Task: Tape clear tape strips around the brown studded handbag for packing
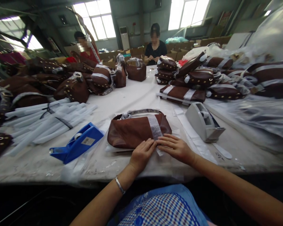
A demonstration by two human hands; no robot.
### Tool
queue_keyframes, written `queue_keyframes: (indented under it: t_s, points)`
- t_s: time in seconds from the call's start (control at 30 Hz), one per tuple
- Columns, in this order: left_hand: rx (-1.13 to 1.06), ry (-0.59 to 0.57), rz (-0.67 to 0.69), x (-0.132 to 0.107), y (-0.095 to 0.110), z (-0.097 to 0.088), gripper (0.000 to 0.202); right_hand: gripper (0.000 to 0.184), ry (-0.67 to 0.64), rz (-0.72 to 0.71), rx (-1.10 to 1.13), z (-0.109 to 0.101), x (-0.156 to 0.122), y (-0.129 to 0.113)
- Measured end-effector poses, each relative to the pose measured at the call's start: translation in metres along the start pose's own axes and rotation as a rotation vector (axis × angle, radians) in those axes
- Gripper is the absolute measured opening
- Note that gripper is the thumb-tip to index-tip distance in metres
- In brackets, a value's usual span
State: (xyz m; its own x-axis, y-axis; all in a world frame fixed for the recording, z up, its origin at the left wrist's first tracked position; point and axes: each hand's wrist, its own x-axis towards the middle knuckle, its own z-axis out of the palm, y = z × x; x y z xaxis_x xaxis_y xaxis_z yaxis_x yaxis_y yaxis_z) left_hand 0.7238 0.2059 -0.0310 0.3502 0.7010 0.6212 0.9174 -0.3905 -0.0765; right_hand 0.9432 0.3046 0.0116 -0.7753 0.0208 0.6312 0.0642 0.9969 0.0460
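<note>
A brown handbag (132,131) lies flat on the white table (136,94) in front of me, with a clear strip of wrap (155,127) running across its right half. My left hand (141,153) lies on the bag's near edge, fingers together and pressing down. My right hand (174,146) rests flat beside it, fingers stretched onto the lower end of the clear strip. Both hands' fingertips meet at the strip. A clear plastic sheet (115,150) lies under the bag.
A blue tape dispenser (76,142) sits to the left, a grey tape dispenser (204,121) to the right. White foam tubes (44,121) lie at left. Piles of brown bags (191,78) fill both sides. Two people sit at the far end.
</note>
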Motion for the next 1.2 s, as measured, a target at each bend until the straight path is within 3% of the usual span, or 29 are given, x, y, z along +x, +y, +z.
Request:
queue_keyframes:
  t_s: [0.23, 0.53, 0.63, 0.87, 1.1, 1.2]
  points:
    - [0.007, 0.035, -0.003, -0.003, 0.001, 0.002, 0.030, 0.025, -0.038, 0.232, 0.003, 0.013, 0.010, 0.017]
    - [-0.041, -0.005, -0.035, -0.001, 0.000, -0.001, 0.038, 0.018, -0.063, 0.592, 0.149, 0.022, 0.020, 0.019]
    - [-0.011, -0.016, -0.015, 0.002, 0.000, -0.003, 0.044, 0.019, -0.073, 0.575, 0.091, 0.021, 0.020, 0.016]
    - [0.001, -0.004, -0.031, 0.005, 0.003, -0.006, 0.037, 0.020, -0.020, 0.290, -0.022, 0.017, 0.011, 0.012]
    - [-0.131, -0.052, -0.084, 0.007, -0.002, -0.010, 0.048, 0.022, 0.203, 0.313, 0.075, 0.019, -0.003, 0.008]
    - [-0.129, -0.163, -0.029, 0.014, -0.008, -0.015, 0.056, 0.021, 0.248, 0.276, 0.088, 0.017, -0.004, 0.008]
